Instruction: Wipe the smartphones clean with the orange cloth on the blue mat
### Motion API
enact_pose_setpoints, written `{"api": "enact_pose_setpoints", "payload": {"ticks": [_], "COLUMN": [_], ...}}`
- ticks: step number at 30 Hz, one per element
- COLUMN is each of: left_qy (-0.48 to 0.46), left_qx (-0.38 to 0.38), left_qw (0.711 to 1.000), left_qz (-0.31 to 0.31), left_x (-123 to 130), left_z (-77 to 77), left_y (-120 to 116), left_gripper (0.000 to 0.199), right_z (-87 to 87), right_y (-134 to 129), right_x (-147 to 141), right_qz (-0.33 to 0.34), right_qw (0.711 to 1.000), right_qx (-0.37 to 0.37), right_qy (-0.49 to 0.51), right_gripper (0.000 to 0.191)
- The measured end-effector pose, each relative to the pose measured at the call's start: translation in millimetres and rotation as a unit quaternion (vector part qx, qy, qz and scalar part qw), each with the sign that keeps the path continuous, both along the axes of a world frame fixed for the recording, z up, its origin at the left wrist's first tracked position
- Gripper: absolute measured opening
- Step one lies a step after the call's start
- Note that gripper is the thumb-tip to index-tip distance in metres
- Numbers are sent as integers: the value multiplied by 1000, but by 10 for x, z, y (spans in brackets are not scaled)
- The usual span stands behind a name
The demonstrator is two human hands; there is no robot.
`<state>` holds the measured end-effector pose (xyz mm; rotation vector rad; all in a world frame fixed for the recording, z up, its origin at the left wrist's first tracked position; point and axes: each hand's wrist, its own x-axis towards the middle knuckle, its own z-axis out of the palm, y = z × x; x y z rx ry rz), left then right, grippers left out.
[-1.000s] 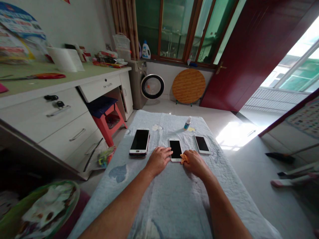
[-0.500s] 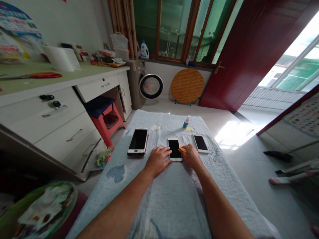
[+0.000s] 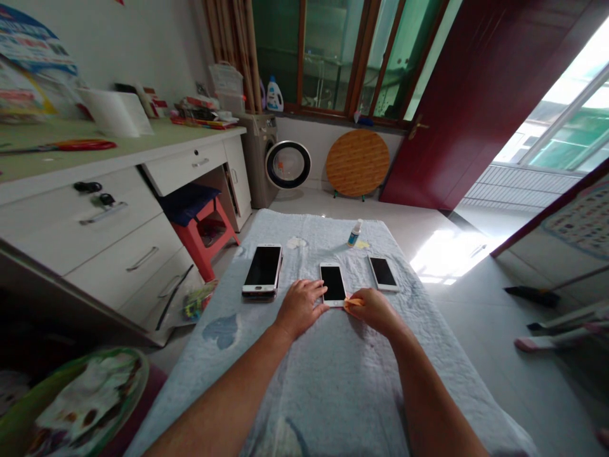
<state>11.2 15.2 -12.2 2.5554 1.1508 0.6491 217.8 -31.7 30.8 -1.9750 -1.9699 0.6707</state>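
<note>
A white smartphone with a black screen lies face up on the cloth-covered table. My left hand holds it at its left edge, fingertips at the side and thumb by the lower left corner. Pinched in my right hand is a small orange cloth, touching the phone's lower right corner. To the right lies another white smartphone. A larger white phone rests on top of a stack at the left. Behind them stands a small spray bottle with a blue label.
A light blue patterned cloth covers the table. Left of it are a white desk, a red stool with a dark cushion and a bin with waste. Beyond are a washing machine and a round wooden tabletop.
My right hand has slid down along the phone's right side with the orange cloth, from beside the screen to the lower corner. The left hand has stayed in place.
</note>
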Motion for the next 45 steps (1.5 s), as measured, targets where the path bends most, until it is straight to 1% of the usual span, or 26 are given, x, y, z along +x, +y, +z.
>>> {"api": "enact_pose_setpoints", "payload": {"ticks": [3,6,8,10,12,14,17,23,28,31,34,36,38,42,45], "left_qy": [-1,0,1,2,4,5,6,6,9,4,1,2,6,7,5], "left_qx": [-1,-3,-5,-5,-6,-9,-14,-22,-24,-21,-20,-18,-17,-18,-14], "left_qw": [1000,1000,1000,1000,1000,1000,1000,1000,1000,1000,1000,1000,1000,1000,1000], "left_qz": [1,2,2,1,-1,-2,1,-4,-9,-10,-13,-10,-7,1,2], "left_x": [1,-2,-6,-10,-12,-12,-10,-9,-22,-27,-27,-24,-19,-10,-5], "left_z": [-2,-10,-13,-14,-14,-12,-5,26,45,42,37,38,44,57,45], "left_y": [-1,4,7,10,15,19,23,20,21,23,23,21,16,5,3], "left_gripper": [38,39,40,41,41,41,40,41,42,42,42,42,42,40,39], "right_z": [17,39,46,33,-4,-60,-143,-198,-219,-226,-205,-177,-147,-113,-121], "right_y": [-20,-37,-41,-32,-5,35,106,308,667,867,942,908,815,516,265], "right_x": [35,84,104,100,71,29,-28,-91,-136,-151,-148,-141,-137,-150,-167], "right_qz": [10,42,65,73,64,50,37,-16,-57,-73,-83,-85,-83,-76,-72], "right_qw": [1000,997,994,993,994,995,994,991,982,980,982,984,985,987,988], "right_qx": [-15,-35,-32,-11,32,77,106,118,94,81,65,51,38,26,37], "right_qy": [10,45,76,93,82,50,9,-60,-155,-164,-157,-150,-144,-137,-132], "right_gripper": [22,18,19,20,20,18,18,23,28,32,34,34,31,29,31]}}
